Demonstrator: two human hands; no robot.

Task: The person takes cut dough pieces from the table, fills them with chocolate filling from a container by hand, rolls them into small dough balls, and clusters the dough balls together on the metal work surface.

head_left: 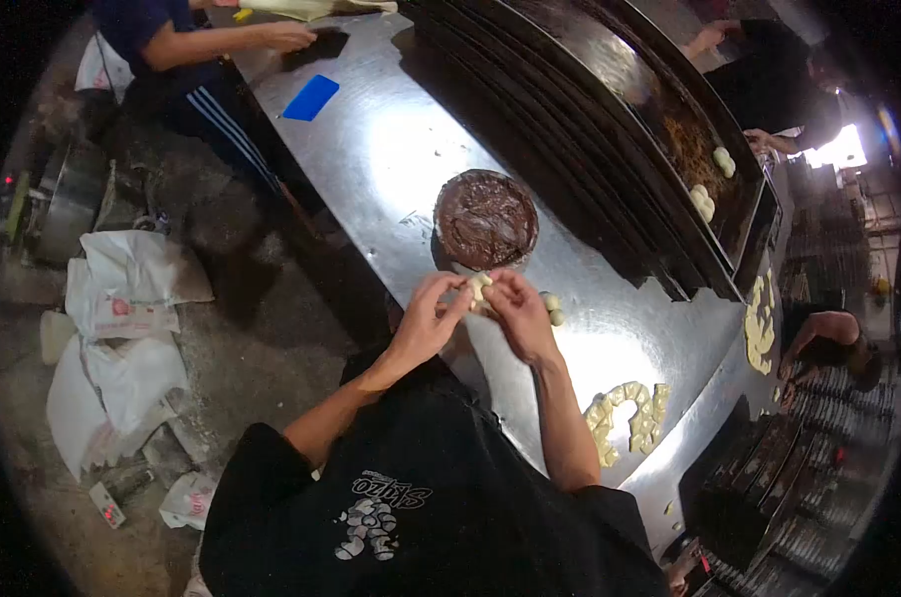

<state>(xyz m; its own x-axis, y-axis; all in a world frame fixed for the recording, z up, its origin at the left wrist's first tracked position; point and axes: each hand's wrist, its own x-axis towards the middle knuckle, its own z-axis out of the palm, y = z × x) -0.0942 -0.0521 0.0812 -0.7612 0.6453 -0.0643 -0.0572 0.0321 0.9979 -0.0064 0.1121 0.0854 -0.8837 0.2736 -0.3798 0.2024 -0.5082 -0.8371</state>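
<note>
While between hands (431, 316), dough (479, 288) axis unclear.

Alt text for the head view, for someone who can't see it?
Left hand and right hand pinch a small piece of pale dough at a metal table, near a round mass of dark brown paste. Stacked dark trays sit upper right; more dough pieces lie lower right, and another person stands upper left.
</note>
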